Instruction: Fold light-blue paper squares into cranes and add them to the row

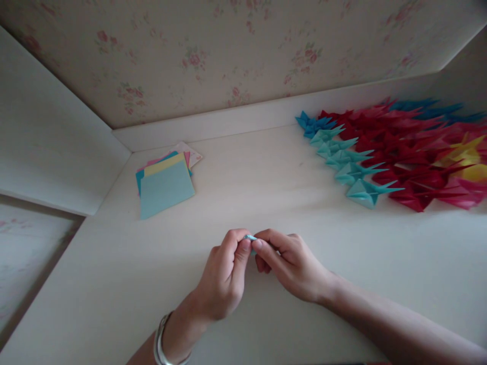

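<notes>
Between my two hands is a small folded piece of light blue paper (250,237), mostly hidden by the fingers. My left hand (227,271) pinches it from the left with thumb and bent forefinger. From the right, my right hand (291,263) grips the same paper between thumb and forefinger, its other fingers curled beneath. Both hands are nearly touching, just above the white table. To the upper right stand rows of folded paper cranes, the nearest being a light turquoise paper crane (367,192).
A fanned stack of coloured paper sheets (167,190) lies at the left, light blue on top. Red paper cranes (413,190), with pink, yellow and blue ones, crowd the right side. A flowered wall (228,56) rises behind the white table (95,294); a white panel (53,121) stands left.
</notes>
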Demonstrator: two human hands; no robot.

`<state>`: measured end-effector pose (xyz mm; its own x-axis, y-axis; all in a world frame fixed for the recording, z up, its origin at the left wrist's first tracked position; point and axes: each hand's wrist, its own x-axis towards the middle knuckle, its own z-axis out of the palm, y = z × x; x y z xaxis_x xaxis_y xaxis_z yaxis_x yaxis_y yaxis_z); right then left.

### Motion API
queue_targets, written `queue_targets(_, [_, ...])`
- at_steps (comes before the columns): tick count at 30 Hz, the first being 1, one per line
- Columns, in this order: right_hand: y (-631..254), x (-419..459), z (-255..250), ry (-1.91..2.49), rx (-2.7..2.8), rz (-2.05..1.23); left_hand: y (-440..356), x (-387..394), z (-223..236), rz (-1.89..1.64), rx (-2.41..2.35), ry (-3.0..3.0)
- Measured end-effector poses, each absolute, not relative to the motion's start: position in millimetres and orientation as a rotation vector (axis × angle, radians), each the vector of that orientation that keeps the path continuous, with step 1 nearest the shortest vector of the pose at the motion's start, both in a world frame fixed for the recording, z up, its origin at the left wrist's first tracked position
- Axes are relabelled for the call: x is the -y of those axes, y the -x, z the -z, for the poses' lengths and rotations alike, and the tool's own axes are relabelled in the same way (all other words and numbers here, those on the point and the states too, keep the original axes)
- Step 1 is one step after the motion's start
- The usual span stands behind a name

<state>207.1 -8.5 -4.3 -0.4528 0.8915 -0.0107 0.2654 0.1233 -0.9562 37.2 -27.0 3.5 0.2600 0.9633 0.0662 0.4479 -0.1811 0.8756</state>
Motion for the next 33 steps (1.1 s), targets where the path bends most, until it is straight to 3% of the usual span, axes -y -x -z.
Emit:
queue_targets(13, [-208.0,11.2,12.0,1.114,1.597,-1.251,-33.0,23.1,-3.5,-0.799,-1.321,-1.551])
queue_targets(25, [-201.7,9.2,12.9,1.099,1.437,-1.361,-38.3,23.9,2.3,-0.925,-1.257,-1.282])
queue_targets(33, [-199.9,11.3,12.5,1.044,1.553,-1.531,-39.4,22.5,-2.8,-0.911,-1.278,-1.632])
